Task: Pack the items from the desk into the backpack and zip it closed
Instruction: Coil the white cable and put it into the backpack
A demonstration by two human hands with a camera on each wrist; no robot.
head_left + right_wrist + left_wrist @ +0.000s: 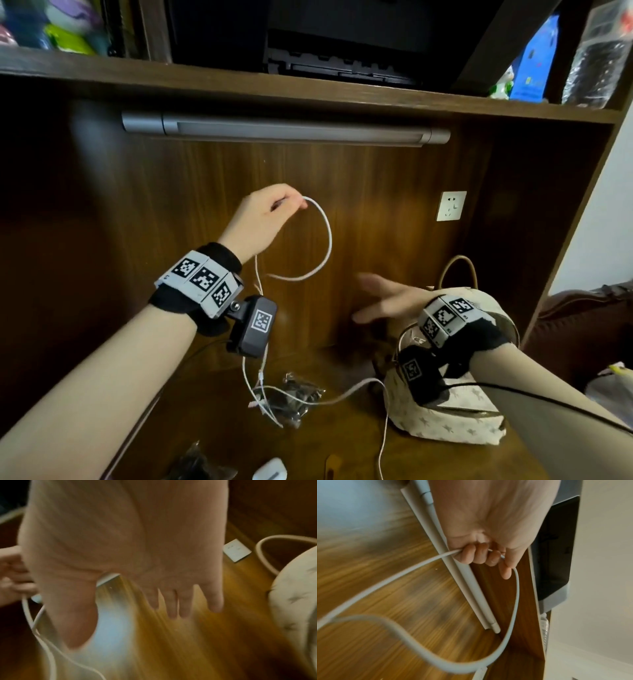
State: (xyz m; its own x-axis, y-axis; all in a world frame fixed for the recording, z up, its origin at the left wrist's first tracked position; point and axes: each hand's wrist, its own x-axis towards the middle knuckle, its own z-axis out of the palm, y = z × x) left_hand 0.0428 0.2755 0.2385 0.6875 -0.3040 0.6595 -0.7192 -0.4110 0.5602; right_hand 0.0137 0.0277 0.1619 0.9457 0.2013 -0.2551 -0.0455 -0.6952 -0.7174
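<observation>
My left hand (274, 209) is raised in front of the desk's back panel and grips a white cable (327, 240). The cable (516, 595) loops out from the curled fingers (477, 555) and trails down to the desk (212, 428). My right hand (383, 301) hovers with straight, spread fingers (173, 605) just left of the cream star-patterned backpack (442, 421), holding nothing. The backpack (295, 595) stands at the right of the desk with its loop handle up. A tangle of thin white cables (263, 401) lies on the desk.
Black items in a clear bag (298, 394) lie mid-desk, and a white charger (270, 469) sits at the front edge beside another dark bag (195, 462). A grey light bar (284, 128) hangs under the shelf. A wall socket (451, 205) is on the back panel.
</observation>
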